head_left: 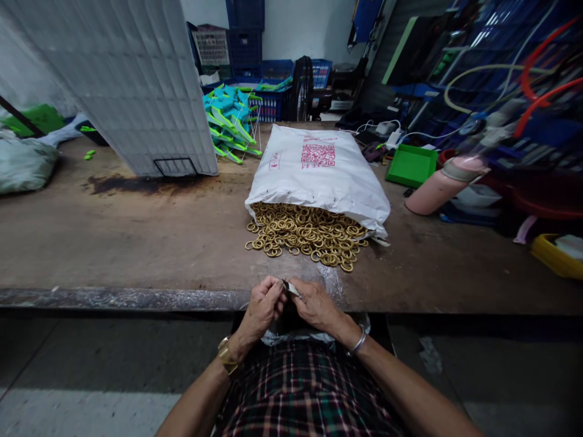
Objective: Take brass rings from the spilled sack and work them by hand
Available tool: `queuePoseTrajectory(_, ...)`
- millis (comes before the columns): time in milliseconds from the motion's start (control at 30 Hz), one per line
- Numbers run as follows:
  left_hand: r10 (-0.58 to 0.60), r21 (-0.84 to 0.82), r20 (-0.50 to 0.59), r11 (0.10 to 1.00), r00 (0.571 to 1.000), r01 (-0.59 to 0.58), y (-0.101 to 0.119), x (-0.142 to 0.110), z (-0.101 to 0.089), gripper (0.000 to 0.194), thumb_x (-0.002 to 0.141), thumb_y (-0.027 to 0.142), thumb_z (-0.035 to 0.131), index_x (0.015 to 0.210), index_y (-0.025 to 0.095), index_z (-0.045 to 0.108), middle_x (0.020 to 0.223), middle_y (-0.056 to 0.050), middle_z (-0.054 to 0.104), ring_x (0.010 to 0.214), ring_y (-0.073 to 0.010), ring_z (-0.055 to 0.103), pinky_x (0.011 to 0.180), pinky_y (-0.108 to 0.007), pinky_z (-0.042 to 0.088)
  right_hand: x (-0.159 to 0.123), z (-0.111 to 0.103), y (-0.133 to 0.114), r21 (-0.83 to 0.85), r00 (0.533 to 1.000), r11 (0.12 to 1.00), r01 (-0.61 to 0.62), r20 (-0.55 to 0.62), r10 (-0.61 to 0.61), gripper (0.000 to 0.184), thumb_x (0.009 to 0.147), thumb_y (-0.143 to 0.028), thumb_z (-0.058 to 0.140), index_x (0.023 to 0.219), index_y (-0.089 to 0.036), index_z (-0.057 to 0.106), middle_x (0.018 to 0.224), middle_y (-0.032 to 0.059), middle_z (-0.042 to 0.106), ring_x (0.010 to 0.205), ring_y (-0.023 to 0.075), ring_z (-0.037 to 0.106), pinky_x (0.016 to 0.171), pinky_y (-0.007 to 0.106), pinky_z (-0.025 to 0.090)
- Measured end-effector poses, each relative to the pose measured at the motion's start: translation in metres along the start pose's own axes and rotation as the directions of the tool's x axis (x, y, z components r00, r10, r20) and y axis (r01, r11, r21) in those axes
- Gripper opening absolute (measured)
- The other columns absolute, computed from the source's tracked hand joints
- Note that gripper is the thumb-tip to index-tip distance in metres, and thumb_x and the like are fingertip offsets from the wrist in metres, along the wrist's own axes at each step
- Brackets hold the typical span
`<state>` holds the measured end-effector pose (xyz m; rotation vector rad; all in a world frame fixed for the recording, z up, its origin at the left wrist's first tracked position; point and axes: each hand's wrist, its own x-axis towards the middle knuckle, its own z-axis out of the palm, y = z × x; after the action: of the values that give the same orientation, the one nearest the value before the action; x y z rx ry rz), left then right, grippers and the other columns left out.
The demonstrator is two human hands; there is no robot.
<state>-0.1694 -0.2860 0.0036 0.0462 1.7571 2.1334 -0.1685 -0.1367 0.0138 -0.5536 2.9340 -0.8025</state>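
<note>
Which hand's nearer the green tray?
Right. The right hand is on the near side of the green tray, to its left; the left hand is farther left still.

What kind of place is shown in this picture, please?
Probably a small workshop or factory room: a white sack spills many brass-coloured rings onto a worn workbench, and plastic crates are stacked behind it.

Dark plaid clothing (300, 388) is worn — gold watch (227, 355), silver bangle (358, 341).
</note>
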Motion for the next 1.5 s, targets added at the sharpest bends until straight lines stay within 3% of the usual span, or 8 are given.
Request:
queuePoseTrajectory(400, 0.03, 0.028, 0.04, 0.999, 0.999, -0.031, 0.0, -0.005, -0.001, 0.041, 0.074, 0.056, 0.053, 0.07, 0.017, 0.045, 0.058, 0.004, 0.049, 0.044, -0.0043, 0.041, 0.04, -0.015, 0.029, 0.006, -0.007, 0.0, -0.233, 0.988, 0.969, -0.079, 0.113, 0.107, 0.025, 0.079, -0.013, 0.038, 0.097, -0.016, 0.055, 0.074, 0.0055, 0.064, 0.064, 0.0152, 0.055, 0.056, 0.026, 0.027)
queuePoseTrajectory(533, -0.03, -0.133, 0.144, 0.99, 0.989, 0.049, 0.003, -0.01, 0.002, 0.038, 0.076, 0.053, 0.054, 0.071, 0.016, 0.046, 0.057, 0.004, 0.049, 0.042, -0.0038, 0.04, 0.037, -0.014, 0.026, 0.023, -0.012, 0.012, -0.34, 0.98, 0.921, -0.189, -0.003, 0.2, 0.029, 0.082, -0.013, 0.037, 0.106, -0.016, 0.052, 0.084, 0.0083, 0.066, 0.072, 0.0171, 0.059, 0.059, 0.026, 0.029)
queuePoseTrajectory(733, -0.035, -0.422, 0.082, 0.904, 0.996, 0.067, 0.001, -0.002, 0.001, 0.031, 0.076, 0.043, 0.058, 0.073, 0.014, 0.049, 0.073, -0.002, 0.056, 0.047, -0.0045, 0.043, 0.035, -0.014, 0.027, 0.049, -0.008, 0.021, -0.375, 0.933, 0.857, -0.353, -0.208, 0.294, 0.02, 0.087, -0.023, 0.039, 0.104, -0.017, 0.048, 0.085, 0.0076, 0.066, 0.074, 0.0193, 0.061, 0.059, 0.026, 0.031)
queuePoseTrajectory(867, -0.07, -0.514, 0.125, 0.849, 0.99, 0.124, 0.0, -0.002, -0.004, 0.023, 0.075, 0.033, 0.061, 0.087, 0.017, 0.049, 0.071, -0.001, 0.058, 0.047, -0.0066, 0.046, 0.035, -0.014, 0.028, 0.062, -0.004, 0.02, -0.402, 0.906, 0.815, -0.419, -0.246, 0.344, 0.02, 0.088, -0.026, 0.039, 0.103, -0.017, 0.047, 0.082, 0.0091, 0.067, 0.074, 0.0213, 0.063, 0.059, 0.027, 0.031)
queuePoseTrajectory(967, -0.1, -0.584, 0.161, 0.792, 0.982, 0.177, 0.0, -0.003, -0.007, 0.027, 0.072, 0.029, 0.064, 0.094, 0.016, 0.053, 0.071, -0.001, 0.057, 0.052, -0.0076, 0.049, 0.037, -0.014, 0.03, 0.066, -0.004, 0.021, -0.401, 0.901, 0.809, -0.43, -0.251, 0.354, 0.02, 0.087, -0.024, 0.04, 0.104, -0.017, 0.047, 0.082, 0.0088, 0.067, 0.074, 0.0214, 0.063, 0.059, 0.027, 0.031)
queuePoseTrajectory(1067, -0.109, -0.658, 0.172, 0.727, 0.979, 0.196, -0.001, -0.002, -0.01, 0.022, 0.071, 0.029, 0.066, 0.082, 0.013, 0.057, 0.073, -0.003, 0.057, 0.057, -0.0084, 0.053, 0.039, -0.013, 0.031, 0.063, -0.007, 0.022, -0.396, 0.914, 0.826, -0.401, -0.234, 0.332, 0.02, 0.086, -0.023, 0.041, 0.103, -0.018, 0.049, 0.081, 0.0082, 0.067, 0.073, 0.0206, 0.063, 0.058, 0.026, 0.03)
queuePoseTrajectory(1267, -0.14, -0.733, 0.168, 0.644, 0.976, 0.219, -0.002, 0.001, -0.015, 0.018, 0.067, 0.023, 0.07, 0.076, 0.012, 0.059, 0.075, -0.006, 0.06, 0.063, -0.0117, 0.057, 0.039, -0.013, 0.029, 0.045, -0.014, 0.03, -0.311, 0.993, 0.943, -0.118, -0.055, 0.106, 0.014, 0.083, -0.022, 0.044, 0.089, -0.02, 0.057, 0.08, 0.0039, 0.065, 0.072, 0.0165, 0.059, 0.059, 0.024, 0.029)
queuePoseTrajectory(1500, -0.151, -0.711, 0.154, 0.669, 0.976, 0.216, 0.001, 0.001, -0.015, 0.022, 0.066, 0.025, 0.071, 0.078, 0.013, 0.057, 0.074, -0.003, 0.056, 0.059, -0.0089, 0.054, 0.038, -0.012, 0.027, 0.043, -0.017, 0.025, -0.202, 0.952, 0.936, -0.287, -0.171, 0.254, 0.018, 0.085, -0.025, 0.043, 0.098, -0.018, 0.054, 0.082, 0.0043, 0.065, 0.072, 0.0161, 0.058, 0.061, 0.024, 0.03)
